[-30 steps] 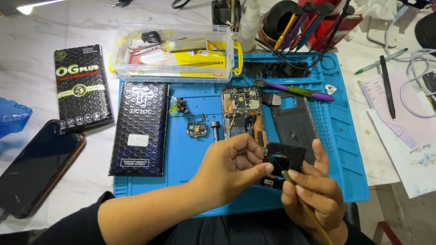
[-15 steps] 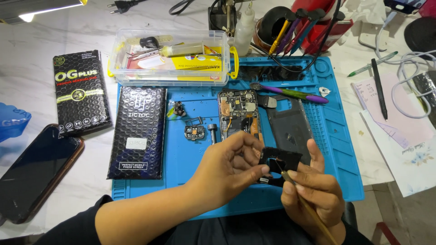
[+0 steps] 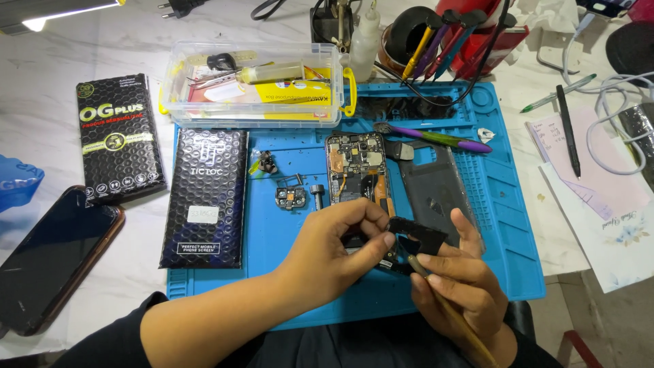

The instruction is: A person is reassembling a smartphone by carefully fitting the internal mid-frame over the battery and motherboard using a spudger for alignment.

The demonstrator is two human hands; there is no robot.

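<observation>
Setting: white marble-look table (image 3: 41,102) seen from above, with a blue work mat (image 3: 272,272) across its middle.
Left hand: the left hand (image 3: 327,255) reaches in from 7 o'clock; its thumb and fingertips (image 3: 387,240) are pinched shut on the left end of a small flat black part (image 3: 419,234).
Right hand: the right hand (image 3: 456,289) comes up from 5 o'clock, fingers curled closed around a thin yellowish tool (image 3: 456,320) whose tip points toward 11 o'clock, just under the black part; two fingers rise behind that part.
Black part: held above the near middle of the mat, between both hands, just in front of the opened phone.
Opened phone: a phone body (image 3: 360,177) with its circuit board bare lies on the mat at 12 o'clock of the hands, its lower end hidden by the left hand.
Back cover: a dark phone cover (image 3: 436,191) lies just beside the opened phone, at its 3 o'clock.
Small parts: a little metal piece (image 3: 291,196) and a short screw-like bit (image 3: 317,196) lie at 9 o'clock of the opened phone.
Purple tool: a purple-handled tool (image 3: 436,138) lies across the mat at 12 o'clock of the cover.
Packets: two black padded packets, one (image 3: 204,197) on the left edge of the mat, the other (image 3: 119,140) on the table at its 10 o'clock.
Box: a clear plastic box (image 3: 255,85) with yellow clips sits at the far edge of the mat.
Dark phone: a whole phone (image 3: 51,259) with a dark screen lies at far 9 o'clock.
Papers: a pink sheet (image 3: 599,177) with a black pen (image 3: 567,129) on it at 2 o'clock.
</observation>
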